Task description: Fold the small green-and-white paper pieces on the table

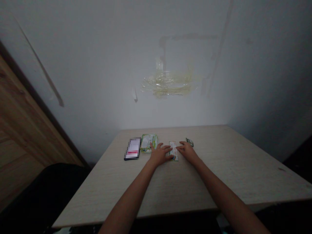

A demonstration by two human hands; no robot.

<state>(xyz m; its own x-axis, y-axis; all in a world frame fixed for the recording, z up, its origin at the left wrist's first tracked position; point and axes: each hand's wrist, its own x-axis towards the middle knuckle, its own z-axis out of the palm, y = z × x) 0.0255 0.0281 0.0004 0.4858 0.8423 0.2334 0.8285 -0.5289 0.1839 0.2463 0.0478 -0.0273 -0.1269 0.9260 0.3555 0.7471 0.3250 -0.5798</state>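
Note:
A narrow white packet with green and coloured print [173,150] lies flat on the table between my two hands. My left hand [159,155] rests at its left side with the fingers spread; the fingertips and thumb touch the packet's left edge and lower end. From the right, my right hand [188,151] reaches in with its fingers stretched, and some fingertips meet the packet's right edge. Just behind my left hand lies a larger green and white packet [147,143], partly covered by a finger. A small dark green crumpled wrapper [189,142] sits beyond my right hand.
A phone with a lit, blurred screen [133,149] lies at the left on the pale wooden table [170,185]. Behind the table rises a white wall [97,65] with shiny tape [168,84] on it. Wooden boards [29,107] and a dark shape [48,191] stand at the left.

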